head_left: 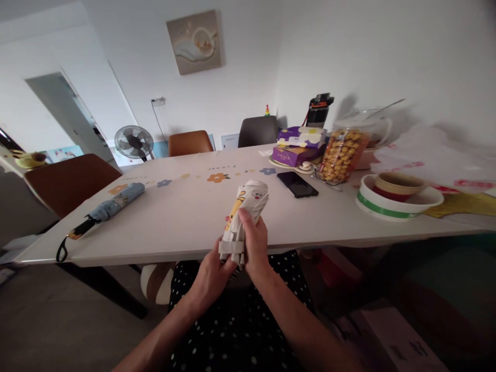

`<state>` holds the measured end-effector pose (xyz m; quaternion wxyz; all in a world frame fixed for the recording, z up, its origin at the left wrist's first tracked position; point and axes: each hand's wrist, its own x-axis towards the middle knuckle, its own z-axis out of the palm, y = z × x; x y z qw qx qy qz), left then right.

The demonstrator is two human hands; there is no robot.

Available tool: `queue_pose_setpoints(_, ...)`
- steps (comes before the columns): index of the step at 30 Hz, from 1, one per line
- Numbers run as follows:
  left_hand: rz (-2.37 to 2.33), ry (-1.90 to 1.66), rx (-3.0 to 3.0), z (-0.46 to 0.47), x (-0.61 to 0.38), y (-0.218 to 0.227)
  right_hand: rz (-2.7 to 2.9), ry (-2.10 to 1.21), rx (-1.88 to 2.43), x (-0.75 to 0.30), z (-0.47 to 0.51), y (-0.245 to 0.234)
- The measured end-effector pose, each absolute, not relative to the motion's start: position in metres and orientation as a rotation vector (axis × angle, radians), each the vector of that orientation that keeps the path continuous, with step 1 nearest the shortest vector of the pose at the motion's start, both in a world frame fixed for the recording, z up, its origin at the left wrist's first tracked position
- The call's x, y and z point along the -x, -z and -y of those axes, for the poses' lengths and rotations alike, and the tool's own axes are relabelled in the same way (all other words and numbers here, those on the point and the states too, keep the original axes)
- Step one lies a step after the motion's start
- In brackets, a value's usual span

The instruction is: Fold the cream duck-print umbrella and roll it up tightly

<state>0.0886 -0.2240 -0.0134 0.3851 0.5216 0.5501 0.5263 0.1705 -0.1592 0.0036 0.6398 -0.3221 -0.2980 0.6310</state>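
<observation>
1. My right hand (253, 243) had its grip clenched around the middle of a folded white umbrella (245, 217), while my left hand (212, 274) clasped its lower end by the strap.
2. The umbrella sat over the near edge of the counter (186, 217), tilted away from me.
3. Judging by the loose folds, keeping them pinched tight would serve best.
4. A blue umbrella (110, 206) lay well apart, left.
5. To the right, a phone (297, 184), a clear jar (343, 155) full of golden snacks, and a white bowl (399, 204) holding a red-banded cup (397, 186).
</observation>
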Motion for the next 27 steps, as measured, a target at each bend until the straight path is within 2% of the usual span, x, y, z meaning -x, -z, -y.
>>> queue_pose_setpoints(8,-1.855,-1.152,-1.42,0.229,-0.1,0.014,0.591,-1.454,0.818,-0.173,0.156,-0.002)
queue_pose_setpoints(16,-1.585,-1.285,-1.268,0.236,-0.101,0.015,0.562,-1.505,0.815,-0.182,0.157,-0.003)
queue_pose_setpoints(22,-1.384,-1.171,-1.072,0.234,-0.088,-0.004,0.576,-1.522,0.811,-0.186,0.158,-0.003)
queue_pose_setpoints(27,-1.198,-0.976,-1.127,0.221,-0.084,-0.005,0.502,-1.477,0.818,-0.181,0.159,-0.001)
